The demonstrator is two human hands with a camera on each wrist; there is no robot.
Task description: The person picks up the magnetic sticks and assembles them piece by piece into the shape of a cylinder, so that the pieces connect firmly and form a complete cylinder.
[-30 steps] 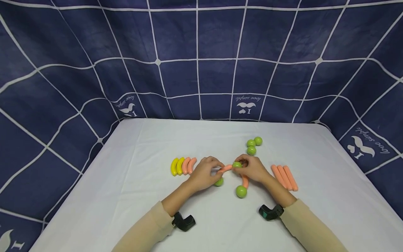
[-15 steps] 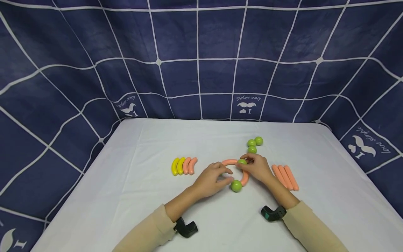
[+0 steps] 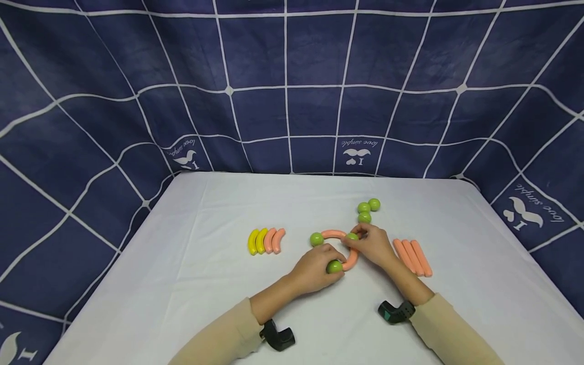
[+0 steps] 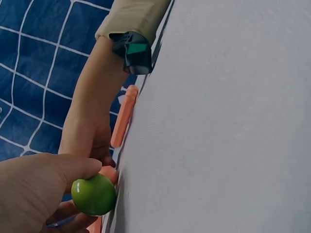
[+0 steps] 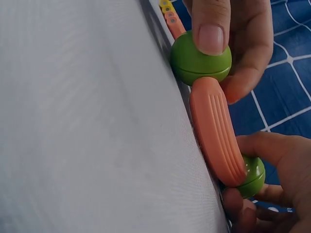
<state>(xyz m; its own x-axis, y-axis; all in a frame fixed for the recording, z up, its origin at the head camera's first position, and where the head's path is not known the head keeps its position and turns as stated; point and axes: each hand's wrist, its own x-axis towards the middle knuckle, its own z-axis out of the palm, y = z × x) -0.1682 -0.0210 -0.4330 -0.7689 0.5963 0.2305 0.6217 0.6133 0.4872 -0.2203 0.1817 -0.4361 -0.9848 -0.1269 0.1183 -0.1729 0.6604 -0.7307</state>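
Note:
In the head view my left hand (image 3: 317,268) grips a green ball (image 3: 334,266) at the near end of a curved orange stick (image 3: 351,259). Its thumb lies on top of that ball in the right wrist view. My right hand (image 3: 371,243) pinches a second green ball (image 3: 352,236), which sits where this stick and another curved orange stick (image 3: 334,233) meet. A third green ball (image 3: 317,239) is at the left end of the far stick. Together they form an open arc. The right fingers partly hide the second ball.
Two yellow curved sticks (image 3: 257,241) and two orange curved ones lie in a row to the left. Several straight orange sticks (image 3: 412,257) lie to the right. Loose green balls (image 3: 364,217) are grouped behind my right hand. A blue curtain (image 3: 315,111) encloses the white table (image 3: 219,314).
My left hand has left the far stick's end and moved toward me and right, onto the near ball. That ball and its stick's near end have swung left. The right hand keeps its ball.

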